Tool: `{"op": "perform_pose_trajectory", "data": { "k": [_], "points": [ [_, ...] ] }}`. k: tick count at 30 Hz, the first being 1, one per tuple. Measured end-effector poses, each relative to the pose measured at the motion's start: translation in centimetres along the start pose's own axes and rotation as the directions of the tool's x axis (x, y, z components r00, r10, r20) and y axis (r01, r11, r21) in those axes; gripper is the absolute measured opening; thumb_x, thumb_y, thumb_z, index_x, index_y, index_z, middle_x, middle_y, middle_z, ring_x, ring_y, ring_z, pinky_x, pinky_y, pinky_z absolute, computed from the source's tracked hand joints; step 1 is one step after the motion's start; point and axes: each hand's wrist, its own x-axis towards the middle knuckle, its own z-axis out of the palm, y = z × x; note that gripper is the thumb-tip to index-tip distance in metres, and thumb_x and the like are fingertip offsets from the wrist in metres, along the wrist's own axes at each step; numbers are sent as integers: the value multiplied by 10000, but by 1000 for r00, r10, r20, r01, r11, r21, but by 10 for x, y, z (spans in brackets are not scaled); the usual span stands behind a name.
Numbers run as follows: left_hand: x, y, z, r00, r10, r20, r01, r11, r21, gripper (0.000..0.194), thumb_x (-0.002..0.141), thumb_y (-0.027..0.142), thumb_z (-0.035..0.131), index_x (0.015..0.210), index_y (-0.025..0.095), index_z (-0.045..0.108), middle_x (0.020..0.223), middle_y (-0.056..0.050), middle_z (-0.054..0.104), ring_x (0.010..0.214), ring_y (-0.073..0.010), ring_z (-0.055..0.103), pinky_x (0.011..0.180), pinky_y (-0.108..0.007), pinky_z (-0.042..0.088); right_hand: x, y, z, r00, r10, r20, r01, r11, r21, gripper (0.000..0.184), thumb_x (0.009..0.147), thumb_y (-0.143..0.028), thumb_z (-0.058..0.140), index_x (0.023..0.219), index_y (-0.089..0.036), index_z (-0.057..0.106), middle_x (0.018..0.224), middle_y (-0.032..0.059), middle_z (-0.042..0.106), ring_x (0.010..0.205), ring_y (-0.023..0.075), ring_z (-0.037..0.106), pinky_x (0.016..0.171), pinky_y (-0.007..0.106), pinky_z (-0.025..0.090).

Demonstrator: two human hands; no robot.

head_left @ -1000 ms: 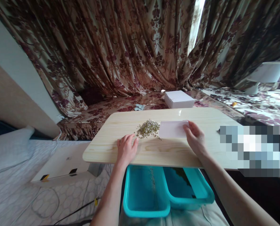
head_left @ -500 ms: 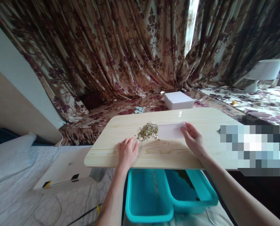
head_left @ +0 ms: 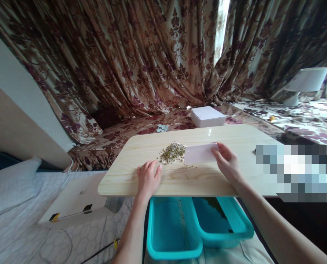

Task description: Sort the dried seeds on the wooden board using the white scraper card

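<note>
Grasping white card (head_left: 200, 153) by right end in right hand (head_left: 226, 160), with left hand (head_left: 148, 178) holding nothing on pale wood-grain tabletop (head_left: 125, 154) | abutting heap of small seeds (head_left: 172, 152), just beyond left hand; best kept low, stroked gently against scatter | mind near edge above turquoise tubs (head_left: 174, 255); use bare wood left of heap.

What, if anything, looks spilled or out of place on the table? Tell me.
A few stray bits lie on the table near the white card in the right hand, apart from the speckled heap, so they look scattered. A pixelated block hides part of the table's right side.
</note>
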Motion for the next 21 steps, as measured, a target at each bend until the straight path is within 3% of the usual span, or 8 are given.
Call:
{"op": "perform_pose_trajectory", "data": {
  "k": [17, 21],
  "points": [
    [0, -2, 1, 1000, 14, -3, -14, 1000, 12, 344, 931, 386, 407, 1141, 233, 632, 1193, -93, 668, 1135, -238, 575, 1054, -454, 344, -1, -5, -1, 1000, 12, 8, -12, 1000, -6, 244, 714, -424, 713, 839, -225, 646, 749, 11, 684, 704, 180, 619, 639, 302, 506],
    [0, -2, 1, 1000, 19, -4, -19, 1000, 13, 348, 931, 388, 407, 1142, 231, 634, 1195, -96, 666, 1130, -241, 578, 1046, -459, 349, 0, -5, -4, 998, 35, -48, -34, 999, 14, 211, 713, -399, 700, 819, -229, 634, 752, 6, 676, 701, 177, 611, 639, 298, 495]
  ]
}}
